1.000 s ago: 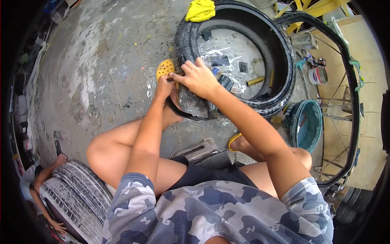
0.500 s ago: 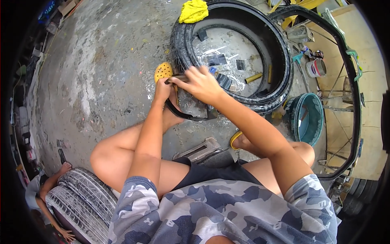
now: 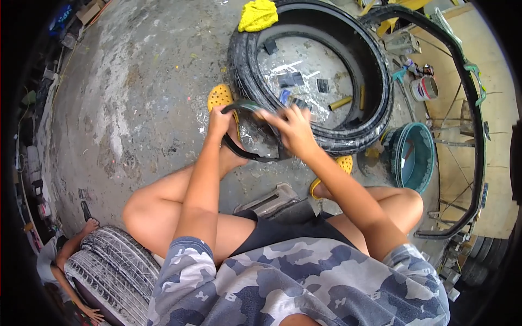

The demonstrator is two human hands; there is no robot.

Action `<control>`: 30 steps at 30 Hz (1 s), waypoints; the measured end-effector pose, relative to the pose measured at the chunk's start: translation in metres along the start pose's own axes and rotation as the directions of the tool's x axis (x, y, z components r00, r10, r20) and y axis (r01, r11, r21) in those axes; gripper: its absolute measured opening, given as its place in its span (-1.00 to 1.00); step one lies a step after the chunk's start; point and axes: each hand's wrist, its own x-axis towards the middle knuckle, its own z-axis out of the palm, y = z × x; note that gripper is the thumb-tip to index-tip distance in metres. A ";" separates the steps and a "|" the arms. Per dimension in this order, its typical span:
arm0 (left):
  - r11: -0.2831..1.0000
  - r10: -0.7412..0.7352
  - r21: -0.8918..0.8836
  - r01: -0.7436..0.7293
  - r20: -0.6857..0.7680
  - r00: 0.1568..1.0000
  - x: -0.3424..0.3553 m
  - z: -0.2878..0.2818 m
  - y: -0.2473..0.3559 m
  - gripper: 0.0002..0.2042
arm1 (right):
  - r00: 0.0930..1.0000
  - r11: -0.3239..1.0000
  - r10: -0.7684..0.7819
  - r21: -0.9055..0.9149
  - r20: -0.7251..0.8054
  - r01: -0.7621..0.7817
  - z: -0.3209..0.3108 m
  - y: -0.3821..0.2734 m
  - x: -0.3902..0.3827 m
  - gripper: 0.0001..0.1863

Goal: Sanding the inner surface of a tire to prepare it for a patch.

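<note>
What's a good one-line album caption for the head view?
Beside a large round black rubber tyre, the left hand holds a curved black strip, the blurred right hand close by.

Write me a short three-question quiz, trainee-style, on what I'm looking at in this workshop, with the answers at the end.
1. Multiple choice: what rests on the edge of the tyre lying flat on the floor?
a) a hammer
b) a yellow cloth
c) a coil of rope

2. True or false: the person's left hand is empty.

3. Fill in the blank: in the picture, the teal bucket stands to the ____ of the tyre.

Key:
1. b
2. False; it grips a black rubbery strip.
3. right
</note>
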 end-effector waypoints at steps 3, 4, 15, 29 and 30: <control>0.998 0.067 0.008 -0.067 0.000 0.998 0.005 0.006 0.001 -0.81 | 0.996 0.997 0.082 -0.011 -0.019 -0.082 -0.002 -0.002 -0.078 -0.20; 0.994 0.104 -0.014 -0.104 -0.022 0.994 0.007 0.008 -0.003 -0.81 | 0.997 0.998 0.058 -0.010 -0.049 -0.059 -0.001 0.000 -0.068 -0.22; 0.999 0.026 -0.045 -0.025 0.015 1.000 0.009 0.008 -0.015 -0.82 | 0.895 0.903 0.413 0.203 -0.171 -0.378 0.017 -0.010 -0.081 -0.42; 0.984 0.170 -0.055 -0.171 -0.020 0.985 0.004 0.010 -0.011 -0.82 | 0.762 0.783 0.612 0.295 -0.211 -0.547 0.015 -0.043 -0.069 -0.49; 0.946 0.306 -0.073 -0.315 -0.114 0.945 0.006 0.012 -0.009 -0.81 | 0.754 0.772 0.625 0.306 -0.204 -0.557 0.015 -0.041 -0.054 -0.49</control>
